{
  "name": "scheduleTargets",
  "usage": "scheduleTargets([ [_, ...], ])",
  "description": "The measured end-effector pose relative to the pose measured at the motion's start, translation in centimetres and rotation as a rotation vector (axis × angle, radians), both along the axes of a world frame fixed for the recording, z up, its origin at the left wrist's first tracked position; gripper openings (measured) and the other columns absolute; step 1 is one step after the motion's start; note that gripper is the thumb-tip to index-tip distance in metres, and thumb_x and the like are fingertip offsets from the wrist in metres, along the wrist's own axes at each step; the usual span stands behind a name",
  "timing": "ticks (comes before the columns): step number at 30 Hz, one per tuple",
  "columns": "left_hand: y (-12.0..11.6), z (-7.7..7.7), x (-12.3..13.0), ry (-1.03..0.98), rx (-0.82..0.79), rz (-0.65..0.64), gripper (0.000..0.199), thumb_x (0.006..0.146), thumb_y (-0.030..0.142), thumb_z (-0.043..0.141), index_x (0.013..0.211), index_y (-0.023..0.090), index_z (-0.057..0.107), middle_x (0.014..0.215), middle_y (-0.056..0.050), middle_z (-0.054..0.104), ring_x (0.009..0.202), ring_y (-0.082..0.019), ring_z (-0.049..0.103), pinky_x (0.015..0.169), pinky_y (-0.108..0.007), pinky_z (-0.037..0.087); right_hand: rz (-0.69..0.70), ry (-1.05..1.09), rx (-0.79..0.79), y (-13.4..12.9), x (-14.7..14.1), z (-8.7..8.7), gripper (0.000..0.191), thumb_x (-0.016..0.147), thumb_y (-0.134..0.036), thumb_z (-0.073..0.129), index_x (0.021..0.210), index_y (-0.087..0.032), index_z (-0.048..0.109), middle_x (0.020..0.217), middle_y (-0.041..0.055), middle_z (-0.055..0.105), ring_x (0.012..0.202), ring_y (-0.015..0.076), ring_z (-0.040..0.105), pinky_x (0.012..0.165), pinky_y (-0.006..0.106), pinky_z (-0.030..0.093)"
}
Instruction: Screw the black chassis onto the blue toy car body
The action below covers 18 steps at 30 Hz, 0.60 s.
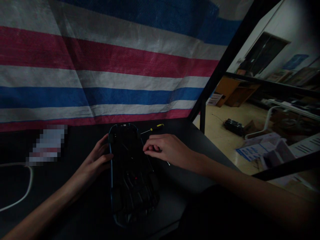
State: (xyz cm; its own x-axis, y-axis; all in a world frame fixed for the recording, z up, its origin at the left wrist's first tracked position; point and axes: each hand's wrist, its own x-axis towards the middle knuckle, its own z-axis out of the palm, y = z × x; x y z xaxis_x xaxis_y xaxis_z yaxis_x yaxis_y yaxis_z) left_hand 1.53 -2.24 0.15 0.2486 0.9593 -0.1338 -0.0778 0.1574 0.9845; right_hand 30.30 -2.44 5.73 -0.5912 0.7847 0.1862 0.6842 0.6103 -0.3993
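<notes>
A red, white and blue striped tarp (105, 63) hangs behind a black, blue-edged device (130, 173) and a yellow-handled screwdriver (153, 129).

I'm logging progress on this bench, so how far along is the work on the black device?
Done: the black device lies flat on the dark table. In hand: the left hand holds its left edge, and the right hand pinches something small beside it. Left: the yellow-handled screwdriver lies untouched behind.

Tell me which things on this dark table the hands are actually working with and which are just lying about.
In hand:
- black device with a blue edge, gripped at its side by the left hand
- right hand, fingers pinched at the device's upper right edge; what they hold is too dark to tell

Lying about:
- yellow-handled screwdriver
- white cable
- striped tarp behind
</notes>
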Motion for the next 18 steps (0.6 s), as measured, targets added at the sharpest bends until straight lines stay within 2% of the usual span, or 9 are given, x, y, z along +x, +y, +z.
scheduleTargets([
  [11, 0.2, -0.7, -0.4, -0.016, -0.006, -0.015, 0.074, 0.088, 0.043, 0.071, 0.155, 0.048, 0.039, 0.164, -0.002, 0.043, 0.137, -0.039, 0.054, 0.109, -0.054, 0.05, 0.007, 0.016, -0.022, 0.1, 0.1, 0.2, 0.016, 0.099, -0.031, 0.061, 0.109, -0.022, 0.071, 0.086, -0.0012, 0.066, 0.075, 0.0115, 0.059, 0.069, 0.026, 0.04],
  [15, 0.1, -0.4, -0.3, -0.004, 0.001, -0.011, 0.074, 0.088, 0.044, 0.071, 0.154, 0.047, 0.04, 0.167, 0.0, 0.038, 0.141, -0.038, 0.05, 0.109, -0.051, 0.05, -0.08, -0.01, 0.008, 0.9, 1.3, -0.1, 0.017, 0.1, -0.03, 0.059, 0.109, -0.021, 0.07, 0.087, -0.0003, 0.065, 0.078, 0.0125, 0.058, 0.072, 0.027, 0.04],
  [18, 0.2, -0.4, -0.3, -0.003, -0.008, -0.004, 0.074, 0.087, 0.044, 0.072, 0.154, 0.047, 0.039, 0.167, -0.001, 0.039, 0.141, -0.038, 0.05, 0.109, -0.051, 0.051, -0.147, -0.057, -0.034, 1.8, 2.5, -1.3, 0.018, 0.098, -0.029, 0.058, 0.11, -0.018, 0.068, 0.091, 0.0023, 0.065, 0.08, 0.0138, 0.059, 0.075, 0.028, 0.042],
])
